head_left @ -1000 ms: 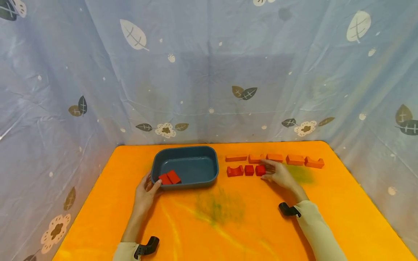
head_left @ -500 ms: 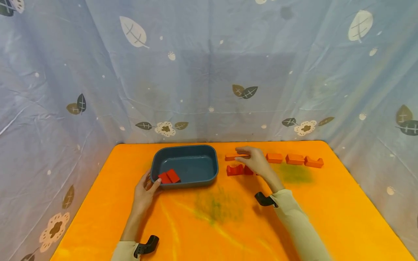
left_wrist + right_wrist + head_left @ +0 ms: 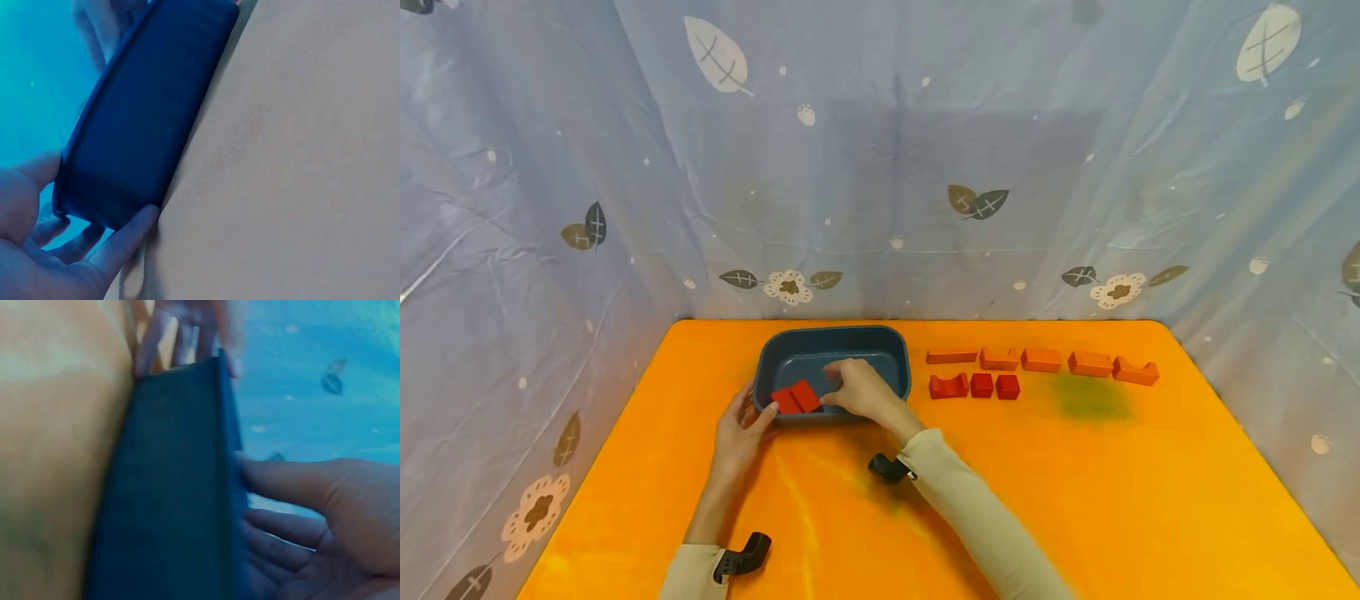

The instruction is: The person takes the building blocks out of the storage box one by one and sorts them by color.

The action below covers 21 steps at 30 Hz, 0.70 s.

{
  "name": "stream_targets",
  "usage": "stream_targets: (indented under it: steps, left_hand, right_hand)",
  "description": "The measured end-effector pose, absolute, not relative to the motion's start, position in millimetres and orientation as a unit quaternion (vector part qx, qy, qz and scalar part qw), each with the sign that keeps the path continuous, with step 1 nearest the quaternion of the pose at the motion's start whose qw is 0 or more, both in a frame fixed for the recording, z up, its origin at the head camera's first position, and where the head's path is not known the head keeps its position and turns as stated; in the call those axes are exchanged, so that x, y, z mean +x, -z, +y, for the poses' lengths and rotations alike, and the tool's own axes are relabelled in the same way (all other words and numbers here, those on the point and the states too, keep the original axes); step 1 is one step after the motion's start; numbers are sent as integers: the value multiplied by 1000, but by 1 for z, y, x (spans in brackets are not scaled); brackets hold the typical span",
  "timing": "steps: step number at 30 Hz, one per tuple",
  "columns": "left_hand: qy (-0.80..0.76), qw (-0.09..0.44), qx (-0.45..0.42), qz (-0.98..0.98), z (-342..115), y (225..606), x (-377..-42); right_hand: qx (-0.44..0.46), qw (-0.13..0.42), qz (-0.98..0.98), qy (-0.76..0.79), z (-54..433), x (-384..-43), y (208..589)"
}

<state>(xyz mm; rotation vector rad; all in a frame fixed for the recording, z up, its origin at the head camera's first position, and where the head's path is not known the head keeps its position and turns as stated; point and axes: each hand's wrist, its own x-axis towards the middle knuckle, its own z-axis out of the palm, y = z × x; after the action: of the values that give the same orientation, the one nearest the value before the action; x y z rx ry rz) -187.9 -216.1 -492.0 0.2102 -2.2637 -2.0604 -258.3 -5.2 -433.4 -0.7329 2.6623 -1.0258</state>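
Observation:
A dark blue rectangular tub (image 3: 908, 375) sits at the back of the orange table. My left hand (image 3: 739, 429) grips its near left corner, thumb at the rim and fingers around the outside; the left wrist view shows this hand (image 3: 56, 244) at the tub's end wall. Two flat red blocks (image 3: 796, 397) lie inside that corner. Over the tub's inside reaches my right hand (image 3: 861, 390), thumb and fingers apart, thumb beside the red blocks, nothing visible between them. In the right wrist view the right hand (image 3: 312, 531) shows behind the tub's near wall (image 3: 169, 487), its fingertips hidden.
Right of the tub stand a red notched block (image 3: 949, 387) and two red cubes (image 3: 982, 385). Behind them runs a row of several orange blocks (image 3: 1041, 360), some notched. A patterned blue-grey curtain (image 3: 880, 208) closes off the back and sides.
My right hand has moved left from the right-hand red cube, passing over the blocks, into the tub. The red and orange blocks stay in place. My left hand still holds the tub's corner.

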Motion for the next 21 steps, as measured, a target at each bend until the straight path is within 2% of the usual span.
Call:
stream_targets:
  steps: [7,21]
  left_hand:
    - [659,39,68,-748,-215,493,-190]
    - [677,46,70,-731,-215,495,-188]
  right_hand:
    - [-229,147,902,335,-34,-267,452]
    - [-201,104,934,277,-33,-274,461]
